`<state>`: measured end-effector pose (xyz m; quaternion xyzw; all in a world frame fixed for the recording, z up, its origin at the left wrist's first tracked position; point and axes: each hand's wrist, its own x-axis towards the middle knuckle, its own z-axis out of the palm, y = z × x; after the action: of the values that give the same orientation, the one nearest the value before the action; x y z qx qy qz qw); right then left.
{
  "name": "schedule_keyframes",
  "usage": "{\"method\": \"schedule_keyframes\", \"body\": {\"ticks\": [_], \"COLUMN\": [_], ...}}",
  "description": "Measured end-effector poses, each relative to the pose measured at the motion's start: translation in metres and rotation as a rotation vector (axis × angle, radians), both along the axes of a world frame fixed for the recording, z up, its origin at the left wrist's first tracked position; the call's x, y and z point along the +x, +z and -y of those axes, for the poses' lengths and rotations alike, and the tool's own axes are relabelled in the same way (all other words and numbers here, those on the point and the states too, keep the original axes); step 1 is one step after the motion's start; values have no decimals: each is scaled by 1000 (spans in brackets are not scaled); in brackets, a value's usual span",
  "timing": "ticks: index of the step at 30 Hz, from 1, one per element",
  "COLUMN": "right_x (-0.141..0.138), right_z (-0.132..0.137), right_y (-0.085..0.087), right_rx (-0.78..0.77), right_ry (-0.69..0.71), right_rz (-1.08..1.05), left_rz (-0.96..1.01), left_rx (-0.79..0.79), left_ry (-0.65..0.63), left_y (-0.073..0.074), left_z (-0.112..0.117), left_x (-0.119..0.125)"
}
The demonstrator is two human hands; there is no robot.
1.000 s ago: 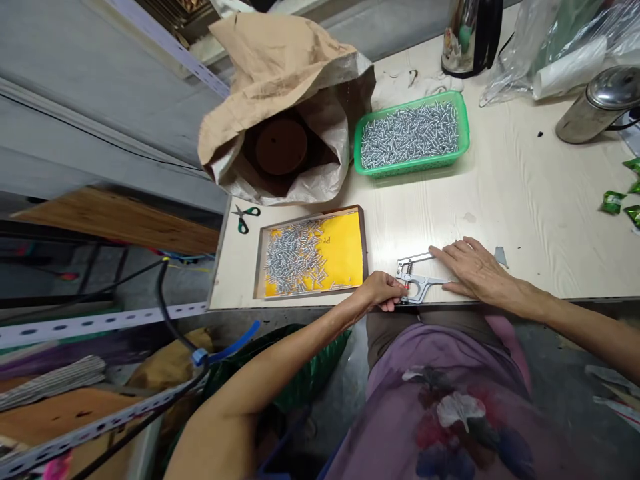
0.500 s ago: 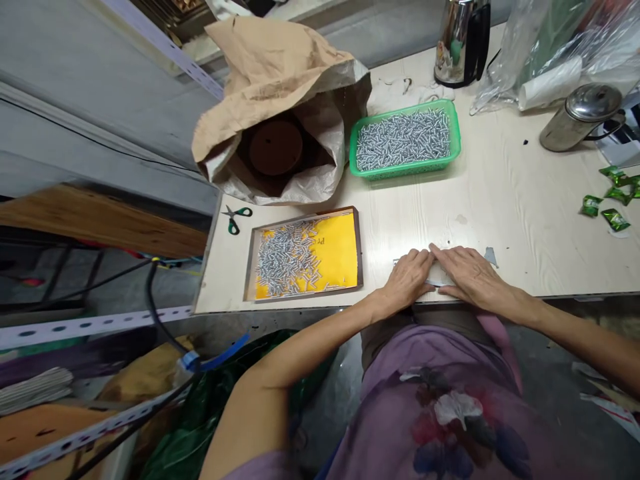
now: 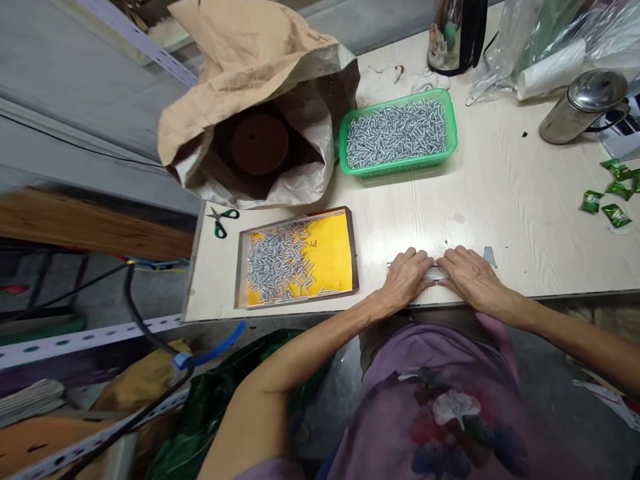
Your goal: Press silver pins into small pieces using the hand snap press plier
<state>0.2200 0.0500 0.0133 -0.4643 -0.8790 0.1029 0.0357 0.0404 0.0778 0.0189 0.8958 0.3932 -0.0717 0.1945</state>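
Note:
At the table's front edge, my left hand (image 3: 407, 279) grips the left part of a flat silvery strip (image 3: 435, 273), fingers curled over its far side. My right hand (image 3: 469, 275) is closed over the right part of the same strip. Only a short middle stretch shows between the two hands, plus a small end past my left fingers; its exact kind is hidden. A small grey scrap (image 3: 489, 255) lies just beyond my right hand. Left of my hands, a shallow tray (image 3: 354, 250) with a yellow bottom holds many small silvery screws (image 3: 275, 263).
A green plastic basket (image 3: 453, 127) full of screws stands farther back. Beside it is an open paper sack (image 3: 260, 47). Green-handled scissors (image 3: 221, 223) lie at the left. At the right are a metal pot (image 3: 580, 110), a kettle (image 3: 453, 37) and green-wrapped sweets (image 3: 593, 201).
My right fingers have drawn back from my left hand and curled, so the gap between the hands is wider and more of the strip shows. The view has shifted slightly.

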Motion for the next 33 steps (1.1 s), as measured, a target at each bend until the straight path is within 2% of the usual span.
{"method": "schedule_keyframes", "body": {"ticks": [6,12,19,23,25,28,33], "right_x": [3,2,5,19,24,21,4], "right_z": [-8,-13,-18,-35,-43,-53,-73], "right_y": [-4,-5,6,14,12,4,-5], "right_rx": [-33,-76,-69,-123,-114,-19,46], "right_ry": [61,100,74,143,161,115,89], "right_rz": [-110,-146,-41,-33,-37,-3,66], "left_rz": [-38,12,76,249,318,378,421], "left_rx": [-14,7,58,179,216,208,183], "left_ry": [-10,46,110,170,149,85,65], "left_y": [2,-6,-12,-27,-36,-47,-50], "left_z": [1,5,9,31,48,70,82], "left_x": [2,3,-1,-5,-3,6,15]}}
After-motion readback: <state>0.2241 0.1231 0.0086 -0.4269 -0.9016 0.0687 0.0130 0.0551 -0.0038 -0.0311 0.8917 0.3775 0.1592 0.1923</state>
